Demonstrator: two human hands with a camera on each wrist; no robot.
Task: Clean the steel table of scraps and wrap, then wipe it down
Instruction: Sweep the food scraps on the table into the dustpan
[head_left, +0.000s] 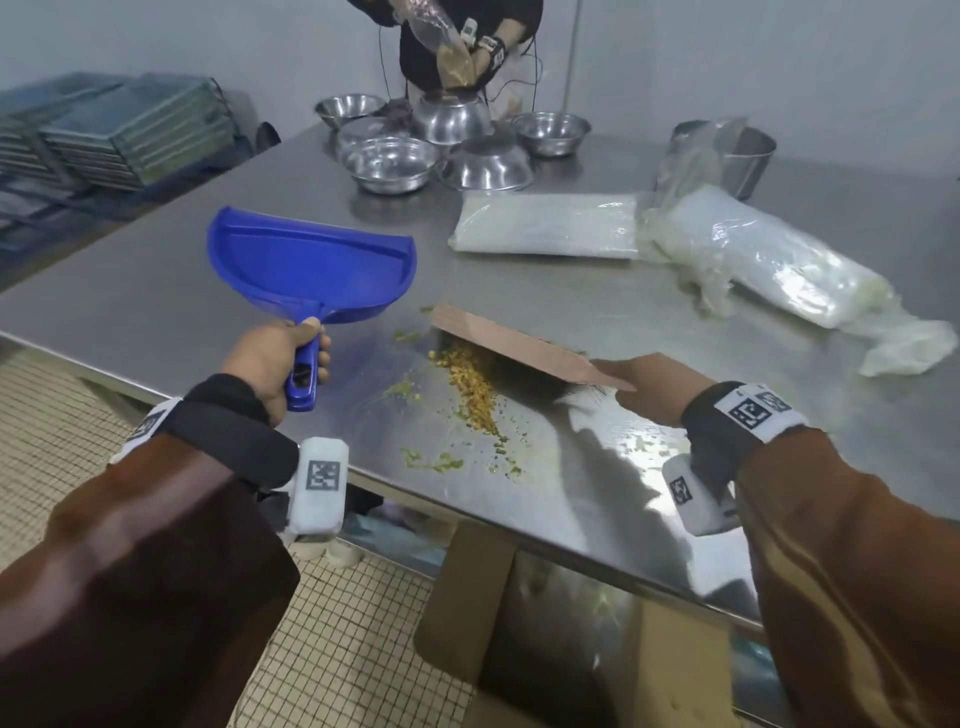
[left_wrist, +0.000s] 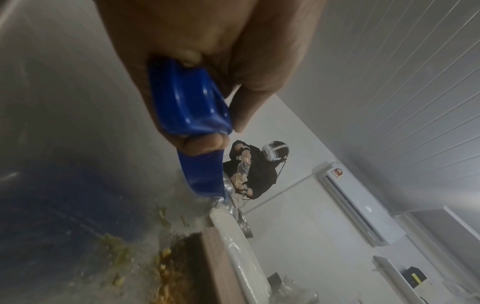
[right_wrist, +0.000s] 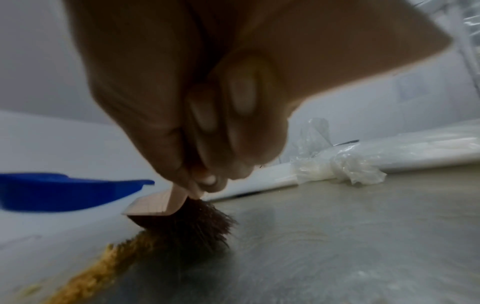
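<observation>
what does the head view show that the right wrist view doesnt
Only the head view shows the left hand gripping the dustpan's handle, the steel bowls at the far end, a second person there holding a bag, and the stacked trays. Only the right wrist view shows the brush's dark bristles up close on the table and the right hand's fingers curled round the handle. Both show the blue dustpan, the wooden brush, the line of yellow scraps and the plastic-wrapped rolls.
</observation>
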